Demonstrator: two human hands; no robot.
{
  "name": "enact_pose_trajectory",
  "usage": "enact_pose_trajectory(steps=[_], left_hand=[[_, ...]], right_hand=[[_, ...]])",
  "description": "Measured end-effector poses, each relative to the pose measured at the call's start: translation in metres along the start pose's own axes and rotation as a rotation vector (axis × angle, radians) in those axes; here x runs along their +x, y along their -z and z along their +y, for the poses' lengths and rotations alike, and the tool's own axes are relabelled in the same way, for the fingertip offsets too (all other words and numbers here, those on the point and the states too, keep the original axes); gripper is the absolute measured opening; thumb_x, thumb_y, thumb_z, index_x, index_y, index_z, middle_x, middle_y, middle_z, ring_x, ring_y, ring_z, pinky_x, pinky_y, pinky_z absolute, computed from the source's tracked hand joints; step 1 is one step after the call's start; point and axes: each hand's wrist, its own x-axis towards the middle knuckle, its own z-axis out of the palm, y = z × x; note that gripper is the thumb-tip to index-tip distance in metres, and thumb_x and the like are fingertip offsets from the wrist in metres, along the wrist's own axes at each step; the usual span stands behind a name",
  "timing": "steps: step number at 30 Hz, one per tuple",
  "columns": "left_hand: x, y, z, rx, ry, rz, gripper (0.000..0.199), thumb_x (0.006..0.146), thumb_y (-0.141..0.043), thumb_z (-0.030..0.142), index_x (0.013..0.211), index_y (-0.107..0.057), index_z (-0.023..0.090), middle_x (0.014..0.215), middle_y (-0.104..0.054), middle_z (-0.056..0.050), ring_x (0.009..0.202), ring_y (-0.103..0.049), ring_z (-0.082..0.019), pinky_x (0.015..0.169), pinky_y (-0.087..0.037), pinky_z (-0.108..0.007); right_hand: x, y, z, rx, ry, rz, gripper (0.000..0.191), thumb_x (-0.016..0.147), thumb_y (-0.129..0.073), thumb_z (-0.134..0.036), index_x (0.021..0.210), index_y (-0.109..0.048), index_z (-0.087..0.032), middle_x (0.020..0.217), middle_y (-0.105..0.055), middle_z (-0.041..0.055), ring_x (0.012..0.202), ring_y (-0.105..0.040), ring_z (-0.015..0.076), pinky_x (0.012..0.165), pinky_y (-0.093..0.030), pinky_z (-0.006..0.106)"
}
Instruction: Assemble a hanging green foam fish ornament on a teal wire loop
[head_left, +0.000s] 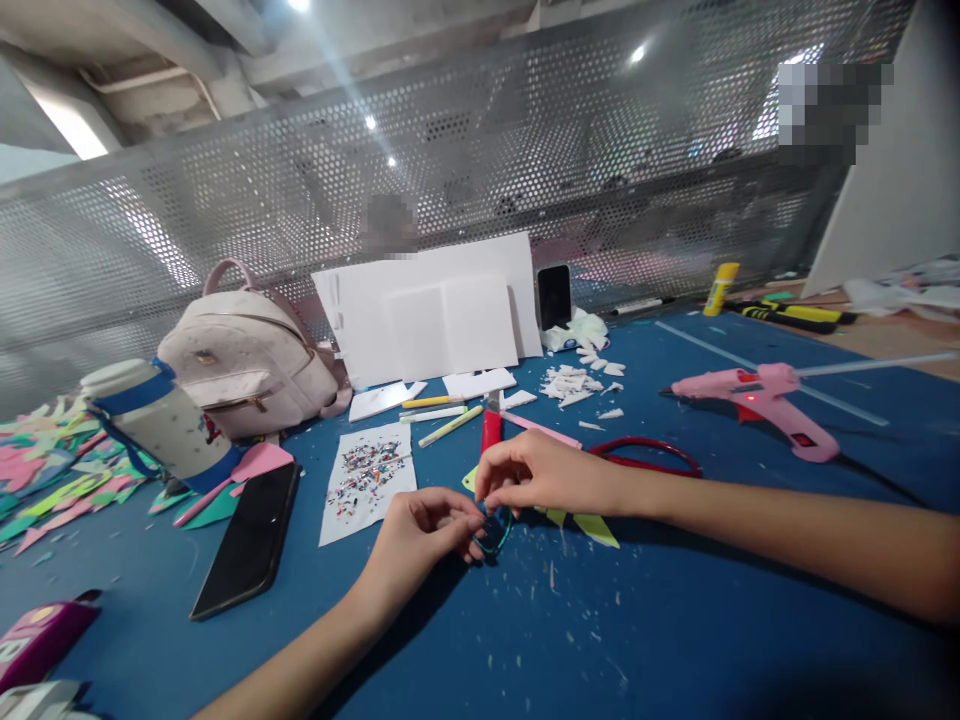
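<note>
My left hand (416,535) and my right hand (551,475) meet over the middle of the blue table. Between them is a thin teal loop (496,546), which looks like a cord or narrow strip; its exact kind is too small to make out. Both hands pinch it with thumb and fingers, the left at its left side and the right at its top. Under and behind the right hand are yellow-green cut pieces (596,528). A red utility knife (491,425) lies just beyond, and red-handled scissors (652,453) rest partly behind the right forearm.
Left of my hands are a paper with glitter bits (369,475), a black phone (251,540), a tumbler (161,420) and a pale backpack (251,360). A pink glue gun (757,395) stands right, its light red. Markers (450,427), foam scraps (571,383) and white boards (431,320) are behind.
</note>
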Motion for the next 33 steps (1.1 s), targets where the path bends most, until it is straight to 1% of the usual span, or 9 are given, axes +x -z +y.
enact_pose_trajectory(steps=[7,14,18,22,24,26,29,31,33], left_hand=[[0.003,0.006,0.001,-0.011,-0.032,0.044,0.024,0.075,-0.082,0.034,0.084,-0.074,0.013,0.067,-0.073,-0.004,0.058,-0.07,-0.014,0.056,-0.055,-0.022],[0.006,0.011,0.0,-0.007,-0.026,0.065,0.024,0.076,-0.08,0.03,0.091,-0.074,0.012,0.072,-0.076,-0.006,0.066,-0.075,-0.017,0.057,-0.056,-0.023],[0.005,0.008,0.001,0.02,-0.026,0.054,0.018,0.077,-0.079,0.029,0.082,-0.073,0.012,0.074,-0.077,-0.008,0.068,-0.076,-0.019,0.057,-0.057,-0.024],[0.002,0.006,0.001,0.069,-0.057,0.049,0.017,0.079,-0.076,0.03,0.077,-0.071,0.013,0.076,-0.076,-0.009,0.068,-0.074,-0.02,0.053,-0.055,-0.025],[0.001,0.005,0.001,0.106,-0.099,0.057,0.015,0.079,-0.076,0.029,0.077,-0.073,0.014,0.082,-0.074,-0.009,0.064,-0.071,-0.017,0.049,-0.05,-0.023],[0.0,0.004,0.001,0.148,-0.159,0.078,0.011,0.076,-0.078,0.026,0.074,-0.076,0.016,0.089,-0.07,-0.007,0.067,-0.066,-0.014,0.054,-0.049,-0.023],[-0.001,0.002,0.003,0.206,-0.238,0.126,0.004,0.072,-0.08,0.022,0.07,-0.079,0.019,0.089,-0.06,-0.004,0.082,-0.06,-0.015,0.071,-0.049,-0.025],[-0.002,0.002,0.004,0.231,-0.266,0.15,0.003,0.072,-0.08,0.022,0.07,-0.079,0.02,0.085,-0.056,-0.003,0.084,-0.057,-0.016,0.072,-0.046,-0.025],[-0.003,0.002,0.005,0.245,-0.276,0.162,0.005,0.075,-0.078,0.024,0.071,-0.079,0.021,0.086,-0.055,-0.003,0.08,-0.056,-0.015,0.067,-0.044,-0.025]], right_hand=[[0.0,0.007,0.001,-0.258,0.051,0.061,0.015,0.085,-0.064,-0.016,0.091,-0.077,-0.02,0.087,-0.076,0.0032,0.082,-0.067,0.0186,0.076,-0.045,0.032],[0.001,0.017,-0.002,-0.258,0.042,0.075,0.011,0.087,-0.066,-0.028,0.086,-0.071,-0.018,0.083,-0.074,0.0028,0.071,-0.063,0.0147,0.064,-0.045,0.028],[0.001,0.017,-0.005,-0.212,0.023,0.046,0.014,0.088,-0.065,-0.03,0.084,-0.07,-0.017,0.08,-0.073,0.0033,0.07,-0.063,0.0144,0.062,-0.046,0.027],[-0.001,0.007,-0.007,-0.176,0.004,0.053,0.012,0.087,-0.066,-0.027,0.087,-0.072,-0.017,0.083,-0.073,0.0037,0.075,-0.064,0.016,0.066,-0.046,0.028],[-0.003,-0.002,-0.006,-0.146,-0.003,0.069,0.012,0.085,-0.067,-0.025,0.093,-0.073,-0.018,0.088,-0.074,0.0035,0.076,-0.063,0.016,0.067,-0.046,0.028],[-0.004,-0.01,-0.005,-0.099,-0.01,0.095,0.017,0.085,-0.067,-0.022,0.101,-0.071,-0.019,0.095,-0.073,0.0032,0.078,-0.063,0.0154,0.069,-0.047,0.028],[-0.003,-0.02,-0.003,-0.003,-0.02,0.107,0.018,0.087,-0.065,-0.019,0.105,-0.068,-0.017,0.099,-0.072,0.0039,0.083,-0.064,0.0152,0.074,-0.049,0.027],[-0.003,-0.023,-0.001,0.057,-0.031,0.086,0.015,0.086,-0.063,-0.016,0.1,-0.069,-0.015,0.096,-0.072,0.0045,0.085,-0.065,0.0155,0.075,-0.05,0.026],[-0.003,-0.026,0.0,0.097,-0.044,0.071,0.012,0.085,-0.063,-0.014,0.095,-0.071,-0.014,0.092,-0.072,0.0043,0.084,-0.065,0.0158,0.074,-0.049,0.025]])
